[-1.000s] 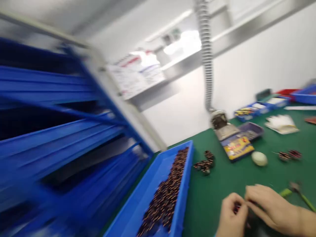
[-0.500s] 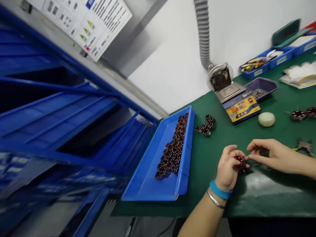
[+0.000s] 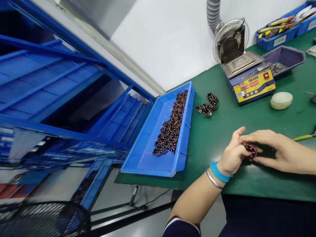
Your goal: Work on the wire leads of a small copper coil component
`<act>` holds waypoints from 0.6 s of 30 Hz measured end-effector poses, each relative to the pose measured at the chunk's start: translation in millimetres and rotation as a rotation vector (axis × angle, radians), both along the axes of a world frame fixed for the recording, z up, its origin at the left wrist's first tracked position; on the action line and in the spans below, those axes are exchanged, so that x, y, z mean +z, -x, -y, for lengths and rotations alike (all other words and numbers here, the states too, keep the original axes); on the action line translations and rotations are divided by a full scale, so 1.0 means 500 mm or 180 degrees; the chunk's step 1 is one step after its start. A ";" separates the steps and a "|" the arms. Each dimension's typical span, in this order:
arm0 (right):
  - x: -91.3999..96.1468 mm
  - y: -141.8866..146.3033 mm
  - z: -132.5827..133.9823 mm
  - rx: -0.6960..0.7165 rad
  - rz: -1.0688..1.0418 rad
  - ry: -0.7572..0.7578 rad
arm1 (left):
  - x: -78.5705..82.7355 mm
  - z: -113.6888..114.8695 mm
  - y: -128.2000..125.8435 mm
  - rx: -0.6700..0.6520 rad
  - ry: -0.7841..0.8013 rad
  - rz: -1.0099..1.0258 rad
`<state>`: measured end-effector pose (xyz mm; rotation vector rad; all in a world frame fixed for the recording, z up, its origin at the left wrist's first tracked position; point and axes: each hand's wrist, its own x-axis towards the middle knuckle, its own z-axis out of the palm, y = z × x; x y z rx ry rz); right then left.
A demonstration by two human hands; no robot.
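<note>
My left hand (image 3: 232, 158), with a blue band and a silver bangle at its wrist, pinches a small round motor stator (image 3: 251, 152) with reddish windings. From the other side the fingers and thumb of my right hand (image 3: 276, 149) close about the same stator, low over the green mat. A thin reddish wire end hangs below it. Part of the stator is covered by my fingers. Several dark stators with copper windings (image 3: 207, 107) stand in a small group beyond my left hand.
A blue tray (image 3: 145, 161) holds many stators. Behind my hands are a yellow-and-blue solder pot (image 3: 255, 86) with lit digits, a fume duct (image 3: 213, 14), a purple bin (image 3: 293, 54) and a pale oval block (image 3: 281, 100). Green-handled pliers (image 3: 302, 137) lie at right. Blue racks (image 3: 49, 79) fill the left.
My view has shifted, so the bench things appear higher. The right hand has moved in from a pinch beside the stator to fingers around it; the stator's face is turned more toward me.
</note>
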<state>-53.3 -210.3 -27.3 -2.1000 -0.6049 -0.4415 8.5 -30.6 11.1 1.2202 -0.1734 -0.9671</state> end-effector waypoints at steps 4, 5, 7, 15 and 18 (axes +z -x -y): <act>0.004 0.002 0.010 -0.0147 -0.0202 -0.0032 | 0.009 -0.016 0.002 -0.0209 -0.0494 0.1081; 0.009 0.001 0.013 -0.0224 -0.0282 -0.0108 | 0.013 -0.020 0.004 -0.0246 -0.0754 0.1576; 0.020 -0.002 0.017 -0.0337 -0.0402 -0.0271 | 0.019 -0.027 0.006 -0.0344 -0.1182 0.2297; 0.025 -0.028 0.045 -0.0645 0.0013 -0.0156 | 0.031 -0.037 -0.008 -0.0039 -0.1210 0.2358; 0.035 -0.043 0.087 -0.1176 0.0451 -0.0039 | 0.029 -0.035 -0.012 0.0145 -0.1234 0.2342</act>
